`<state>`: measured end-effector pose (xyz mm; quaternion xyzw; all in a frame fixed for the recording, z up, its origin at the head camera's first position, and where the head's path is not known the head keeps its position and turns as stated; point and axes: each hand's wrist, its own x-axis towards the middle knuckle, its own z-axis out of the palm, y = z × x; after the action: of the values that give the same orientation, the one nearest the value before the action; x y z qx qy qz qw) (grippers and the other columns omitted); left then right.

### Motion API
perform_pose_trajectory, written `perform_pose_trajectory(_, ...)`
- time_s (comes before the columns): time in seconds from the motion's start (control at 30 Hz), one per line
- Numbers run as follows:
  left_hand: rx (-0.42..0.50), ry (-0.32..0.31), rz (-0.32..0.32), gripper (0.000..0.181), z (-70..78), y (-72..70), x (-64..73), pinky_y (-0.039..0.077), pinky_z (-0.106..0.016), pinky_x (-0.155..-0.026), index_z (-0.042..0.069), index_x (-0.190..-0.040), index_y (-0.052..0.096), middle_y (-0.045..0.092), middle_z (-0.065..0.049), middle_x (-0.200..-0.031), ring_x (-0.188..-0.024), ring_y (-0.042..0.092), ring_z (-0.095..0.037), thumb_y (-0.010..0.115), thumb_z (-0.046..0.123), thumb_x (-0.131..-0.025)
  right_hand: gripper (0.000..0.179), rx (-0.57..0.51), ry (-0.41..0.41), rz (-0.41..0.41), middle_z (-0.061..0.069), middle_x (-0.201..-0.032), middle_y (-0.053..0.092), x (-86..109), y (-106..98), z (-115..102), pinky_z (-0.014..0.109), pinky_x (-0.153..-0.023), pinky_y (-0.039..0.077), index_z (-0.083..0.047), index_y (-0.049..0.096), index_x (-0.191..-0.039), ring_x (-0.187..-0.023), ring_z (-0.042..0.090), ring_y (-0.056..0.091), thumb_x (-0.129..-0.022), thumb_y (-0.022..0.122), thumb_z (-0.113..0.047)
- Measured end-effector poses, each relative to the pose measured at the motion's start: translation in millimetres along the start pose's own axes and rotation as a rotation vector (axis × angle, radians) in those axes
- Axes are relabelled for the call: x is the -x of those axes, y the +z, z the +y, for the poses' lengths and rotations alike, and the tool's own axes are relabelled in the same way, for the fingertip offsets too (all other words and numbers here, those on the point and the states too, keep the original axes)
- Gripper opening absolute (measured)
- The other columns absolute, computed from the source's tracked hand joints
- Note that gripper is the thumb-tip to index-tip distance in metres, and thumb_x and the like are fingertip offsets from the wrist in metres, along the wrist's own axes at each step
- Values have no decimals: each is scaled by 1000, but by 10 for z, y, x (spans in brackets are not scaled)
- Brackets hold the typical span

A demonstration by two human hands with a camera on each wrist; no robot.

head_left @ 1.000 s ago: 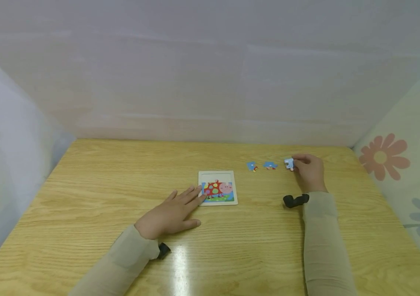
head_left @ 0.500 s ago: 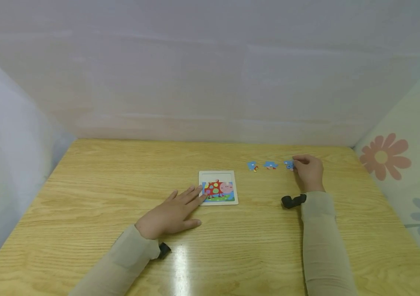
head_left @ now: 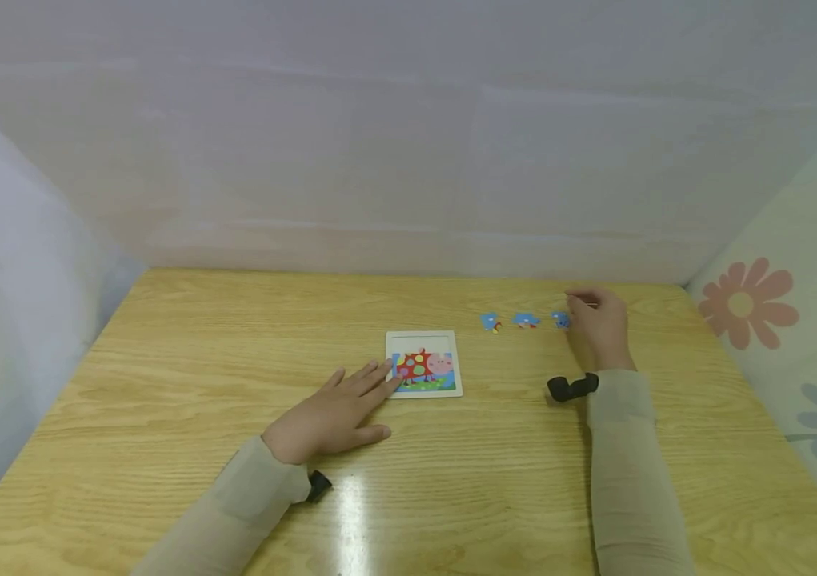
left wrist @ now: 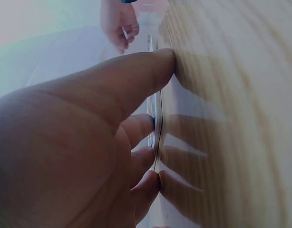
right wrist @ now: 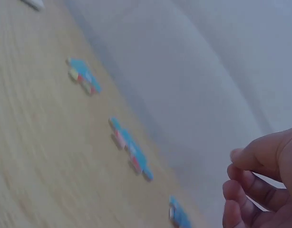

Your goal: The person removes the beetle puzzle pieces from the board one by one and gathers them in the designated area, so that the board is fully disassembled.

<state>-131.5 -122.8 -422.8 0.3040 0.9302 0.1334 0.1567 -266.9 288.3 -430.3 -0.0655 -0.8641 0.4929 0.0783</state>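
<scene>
As left hand, outspread, touches puzzle frame, right hand curls loosely; puzzle pieces beside it

- Head view: high above the desk's near side, facing forward and down, wide enough for both far corners.
- Left wrist view: low, close by the left hand, turned sideways, looking across the desk to the right hand.
- Right wrist view: close, tilted, facing the far edge; shares three puzzle pieces with the head view.

Tray part-hidden beneath left hand
</scene>
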Motion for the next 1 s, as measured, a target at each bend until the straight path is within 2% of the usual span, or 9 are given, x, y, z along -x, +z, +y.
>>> perform_pose_trajectory(0.17,0,-10,-2,76,4,-10,0,13,-63,-120,13,-163,23,11,-10,-169,-155,11,-32,54,48,-103,34,1,-90,-61,17,-121,63,14,77,-181,27,-83,49,2,67,-125,-101,16,56,-102,63,-22)
perform_pose_trajectory(0.3,-1,-6,-1,75,5,-9,-2,13,-63,-120,13,-163,23,12,-11,-169,-155,12,-33,54,48,-103,30,-5,-127,-105,17,-119,64,64,206,-319,34,-87,49,2,68,-122,-103,22,58,-100,65,-19)
perform_pose_trajectory(0.57,-8,5,8,75,9,-4,-3,14,-63,-120,13,-163,24,10,-10,-170,-155,13,-33,53,48,-104,25,33,-224,-232,15,-113,67,215,465,-580,39,-80,55,0,69,-119,-100,28,61,-100,66,-16)
perform_pose_trajectory(0.73,-6,-1,2,75,9,2,-7,13,-63,-121,14,-163,23,9,-10,-170,-155,12,-32,53,49,-104,23,-1,-220,-275,12,-108,70,280,591,-662,35,-79,53,-1,70,-117,-95,25,63,-99,67,-14)
perform_pose_trajectory(0.87,-6,-7,-1,75,5,11,-5,13,-62,-121,14,-163,22,9,-10,-170,-155,11,-32,53,49,-104,24,-41,-200,-343,11,-106,69,334,701,-695,37,-78,55,1,69,-119,-91,25,64,-99,67,-13)
perform_pose_trajectory(1.0,-4,-11,-2,75,2,12,-4,12,-63,-121,14,-163,23,10,-9,-170,-155,11,-32,53,49,-104,24,-52,-221,-400,11,-106,69,407,807,-743,36,-76,55,2,70,-118,-90,24,64,-98,67,-11)
